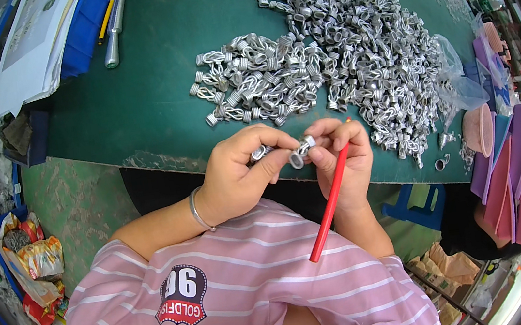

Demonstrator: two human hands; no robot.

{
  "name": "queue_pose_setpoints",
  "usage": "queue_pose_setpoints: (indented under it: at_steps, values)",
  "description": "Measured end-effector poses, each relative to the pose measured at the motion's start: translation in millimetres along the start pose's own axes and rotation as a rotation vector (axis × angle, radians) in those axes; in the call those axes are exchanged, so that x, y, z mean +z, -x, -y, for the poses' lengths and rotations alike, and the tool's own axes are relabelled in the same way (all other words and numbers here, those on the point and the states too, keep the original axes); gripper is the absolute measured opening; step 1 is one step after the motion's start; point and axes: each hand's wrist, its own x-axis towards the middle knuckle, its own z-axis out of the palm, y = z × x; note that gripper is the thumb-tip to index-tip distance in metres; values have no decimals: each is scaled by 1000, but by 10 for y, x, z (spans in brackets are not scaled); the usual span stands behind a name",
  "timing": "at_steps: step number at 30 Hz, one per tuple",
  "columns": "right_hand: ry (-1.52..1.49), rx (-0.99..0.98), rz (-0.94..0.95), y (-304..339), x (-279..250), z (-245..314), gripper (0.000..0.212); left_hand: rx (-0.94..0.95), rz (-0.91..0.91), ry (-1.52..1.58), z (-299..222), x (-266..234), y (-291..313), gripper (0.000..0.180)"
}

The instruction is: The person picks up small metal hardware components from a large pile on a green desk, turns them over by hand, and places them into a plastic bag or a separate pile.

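Close to the table's near edge, both my hands meet around a small silver metal fitting (302,151) with a ribbed collar and a loop. My left hand (235,169) pinches its left side, and another silver fitting (260,153) sits within that hand's curled fingers. On the other side, my right hand (347,164) grips the fitting between thumb and fingertips. A red pencil (332,205) is also tucked in my right hand, slanting down toward my shirt. Just beyond lies a smaller heap of similar fittings (269,79), touching a larger heap (377,48) on the right.
The green table (135,106) carries papers (31,48), a blue tray (86,34), and a yellow pencil beside a silver rod (115,43). Clear plastic bags (460,80) and a pink cup (479,130) edge the right side. A blue stool (414,208) stands below.
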Motion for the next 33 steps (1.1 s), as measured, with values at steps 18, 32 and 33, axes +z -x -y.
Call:
queue_pose_setpoints:
  at_steps: [18, 32, 33]
  values:
    - [332, -374, 87, -93, -108, 187, 35, -488, 78, 963, 76, -97, -13, 30]
    - [1049, -391, -99, -315, -127, 137, 20, -912, -13, 556, 650, -694, 577, 14]
    - [846, -257, -153, -255, -131, 150, 19, -894, -156, 506, 815, -658, 548, 15]
